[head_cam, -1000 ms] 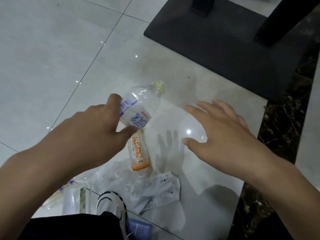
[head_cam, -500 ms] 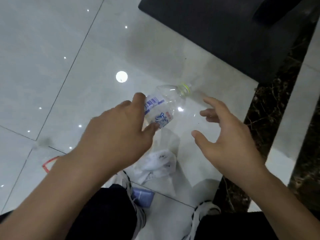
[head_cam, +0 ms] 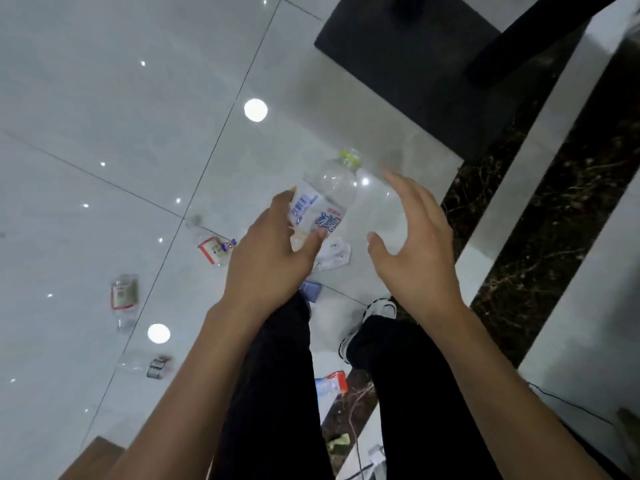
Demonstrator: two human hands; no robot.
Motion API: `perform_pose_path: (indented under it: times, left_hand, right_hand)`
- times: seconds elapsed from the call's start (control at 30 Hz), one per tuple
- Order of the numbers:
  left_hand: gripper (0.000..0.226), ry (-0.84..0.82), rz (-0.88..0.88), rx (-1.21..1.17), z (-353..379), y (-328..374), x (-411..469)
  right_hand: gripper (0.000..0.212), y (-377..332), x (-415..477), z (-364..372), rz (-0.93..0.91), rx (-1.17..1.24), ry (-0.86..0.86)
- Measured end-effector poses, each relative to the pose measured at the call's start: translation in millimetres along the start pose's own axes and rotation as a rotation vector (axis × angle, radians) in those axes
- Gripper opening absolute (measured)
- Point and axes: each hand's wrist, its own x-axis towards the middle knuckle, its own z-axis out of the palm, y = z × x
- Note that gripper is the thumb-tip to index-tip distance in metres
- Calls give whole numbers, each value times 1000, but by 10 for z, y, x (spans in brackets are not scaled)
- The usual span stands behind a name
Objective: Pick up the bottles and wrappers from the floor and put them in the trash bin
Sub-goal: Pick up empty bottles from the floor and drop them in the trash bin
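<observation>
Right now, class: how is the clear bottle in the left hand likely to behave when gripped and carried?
The bottle looks empty, so probably light. Its thin clear wall may dent where the left hand grips it. Being round, it would likely roll if dropped on the glossy floor.

The left hand [head_cam: 268,261] covers the base of the clear bottle [head_cam: 329,197] — the far-left bottle [head_cam: 123,295] lies blurred, print unreadable.

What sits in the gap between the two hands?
Head view: a crumpled white wrapper on the floor tiles, seen between the left hand and the right hand.
</observation>
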Motion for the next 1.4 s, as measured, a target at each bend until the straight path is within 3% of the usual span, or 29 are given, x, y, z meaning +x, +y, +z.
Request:
perform_pose_path:
  times: [0.27, 0.47, 0.73, 0.9, 1.07, 1.13, 1.23, 1.4]
  left_hand:
    - [33, 80, 52, -155, -1815, 1002, -1386]
    - [30, 205, 100, -399, -2409, 1132, -1860]
    - [26, 358, 89, -617, -2884, 1046, -1995]
    - [35, 481, 25, -719, -2932, 1022, -2115]
    - [24, 649, -25, -793, -2883, 1183, -2202]
    - [30, 732, -50, -837, -2820, 1284, -2239]
    - [41, 865, -113, -910, -2648, 1425, -2319]
    - [35, 1034, -260, -975, -2147, 1705, -2511]
  right_hand:
    - [74, -1778, -897, -1317, -158, -49, -41]
    - [70, -2527, -1237, -1294, -236, -11, 63]
    - [74, -3128, -1084, -1340, -383, -192, -37]
    - [72, -3291, -918, -1365, -510, -272, -116]
    - [67, -3481, -698, -1429, -774, -306, -160]
    - [67, -3500, -580, -1474, -870, -329, -190]
    - [67, -3467, -416, -1585, -949, -323, -256]
    - [68, -3273, -261, -1695, -1068, -317, -414]
